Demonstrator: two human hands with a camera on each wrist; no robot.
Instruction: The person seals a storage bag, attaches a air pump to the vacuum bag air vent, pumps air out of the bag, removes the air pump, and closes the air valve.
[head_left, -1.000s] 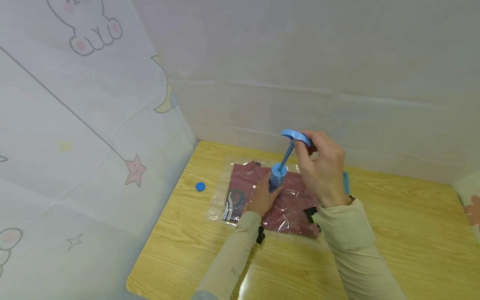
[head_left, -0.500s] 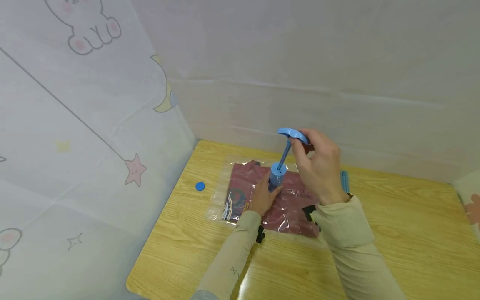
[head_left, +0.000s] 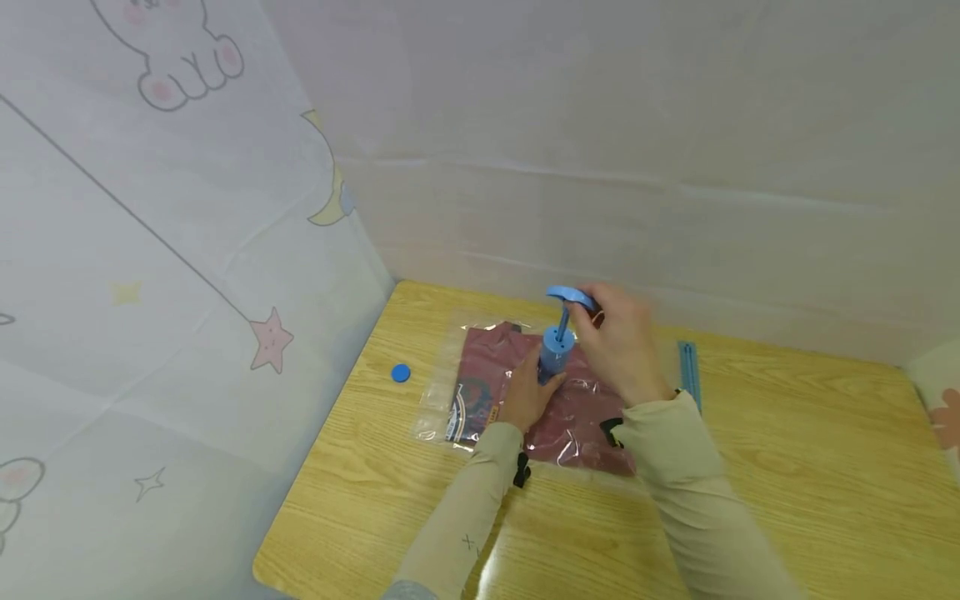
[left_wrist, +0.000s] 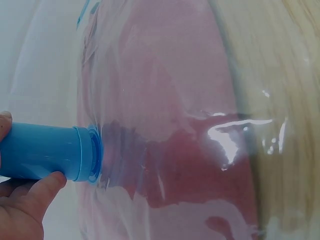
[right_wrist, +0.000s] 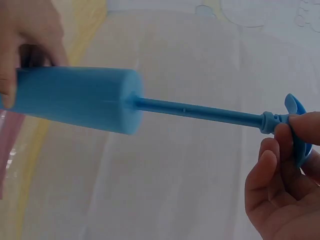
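A blue hand pump [head_left: 557, 340] stands upright on a clear vacuum bag [head_left: 435, 425] that holds folded maroon clothing [head_left: 585, 425]. Fingers and thumb of my left hand [head_left: 527, 393] grip the pump's barrel low down. In the left wrist view the barrel's ringed end [left_wrist: 90, 154] meets the wrinkled film. My right hand [head_left: 618, 342] pinches the winged pump handle [head_left: 570, 295] at the top of the rod. The right wrist view shows the thin rod [right_wrist: 200, 111] running from the barrel [right_wrist: 75, 97] to that handle.
A round blue cap [head_left: 401, 373] lies on the wooden table [head_left: 337, 492], left of the bag. Beyond my right wrist lies a teal strip [head_left: 688, 367]. Pale cloth walls [head_left: 525, 208] rise behind the table and on its left.
My right hand has moved down and left with the handle, so less of the pump rod shows. More of the teal strip has come into sight. My left hand stays in place.
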